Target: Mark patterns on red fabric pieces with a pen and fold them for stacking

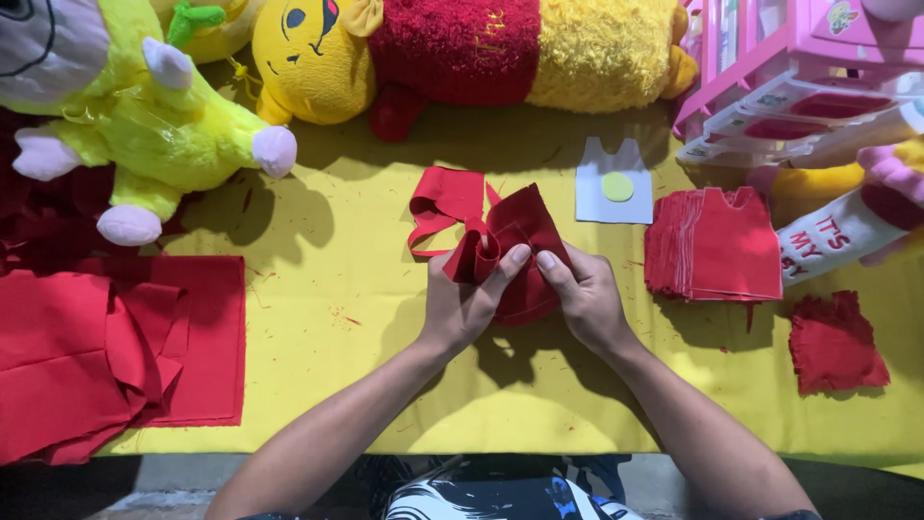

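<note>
arms: bare, no sleeves | clothing: black-and-white patterned garment (500, 496), blue touches

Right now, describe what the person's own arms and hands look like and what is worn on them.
Both forearms are bare up to the bottom edge of the picture; no sleeves show. The left hand and the right hand wear no gloves, and no rings, watch or bracelet can be seen. The nails look short and unpainted. Between the arms, a black, white and blue patterned garment shows.

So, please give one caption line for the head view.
Both hands, left hand and right hand, fold red fabric over yellow cloth.
</note>
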